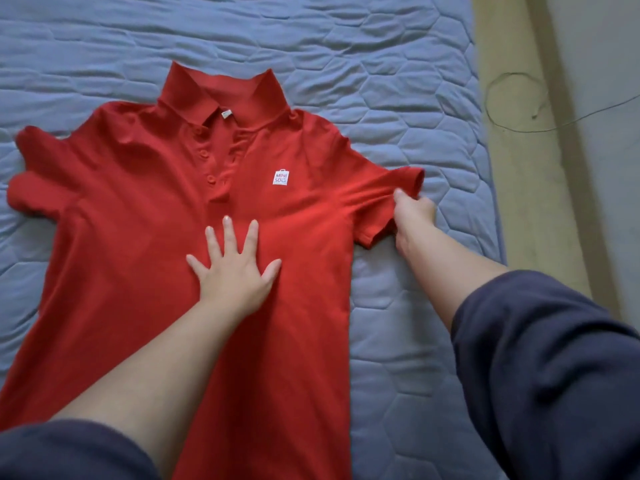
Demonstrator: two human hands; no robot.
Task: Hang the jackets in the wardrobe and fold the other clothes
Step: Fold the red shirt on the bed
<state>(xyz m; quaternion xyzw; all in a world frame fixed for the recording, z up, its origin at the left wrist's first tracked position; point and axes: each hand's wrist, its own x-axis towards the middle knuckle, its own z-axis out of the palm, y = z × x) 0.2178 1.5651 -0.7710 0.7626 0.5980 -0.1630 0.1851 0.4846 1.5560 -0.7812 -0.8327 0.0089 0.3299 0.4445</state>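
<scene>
Beyond navy cuffs (pixel 540 358), left hand (pixel 235 268) presses the red shirt (pixel 138 237) flat, fingers apart; right hand (pixel 414 216), fingers clamped on its sleeve (pixel 398 180), sits nearer the bed (pixel 398 81)'s right edge.

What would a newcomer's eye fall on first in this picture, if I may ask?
The bright red polo shirt spread face up across the blue quilted bed cover dominates the middle. The left hand presses flat on its chest, fingers spread, while the right hand grips the sleeve on that side.
</scene>
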